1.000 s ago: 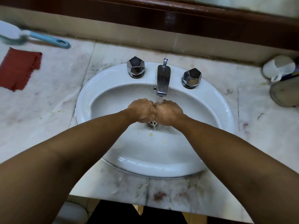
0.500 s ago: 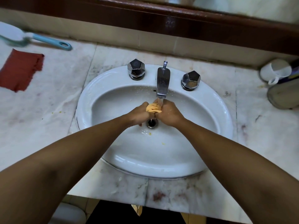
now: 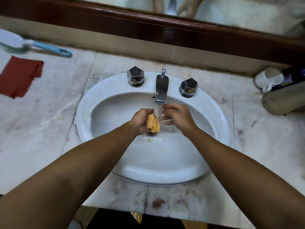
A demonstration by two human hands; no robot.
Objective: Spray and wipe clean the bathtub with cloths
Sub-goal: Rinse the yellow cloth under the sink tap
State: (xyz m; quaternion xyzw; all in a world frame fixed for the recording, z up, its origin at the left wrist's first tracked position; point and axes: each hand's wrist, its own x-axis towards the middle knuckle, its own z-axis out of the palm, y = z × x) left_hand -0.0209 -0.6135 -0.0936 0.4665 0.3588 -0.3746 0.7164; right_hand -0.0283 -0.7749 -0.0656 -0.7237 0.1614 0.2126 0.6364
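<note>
My left hand grips a bunched wet orange cloth over the drain of the white sink. Just right of it, my right hand has let go of the cloth and sits under the water running from the chrome tap, its fingers loosely curled and holding nothing. A red cloth lies flat on the marble counter at the far left.
A blue-handled brush lies at the back left of the counter. Two faceted chrome knobs flank the tap. A white cup and a beige container lie at the right. A dark wooden mirror frame runs along the back.
My hands were pressed together on the orange cloth under the tap; now the right hand has pulled away to the right and the left hand alone holds the cloth.
</note>
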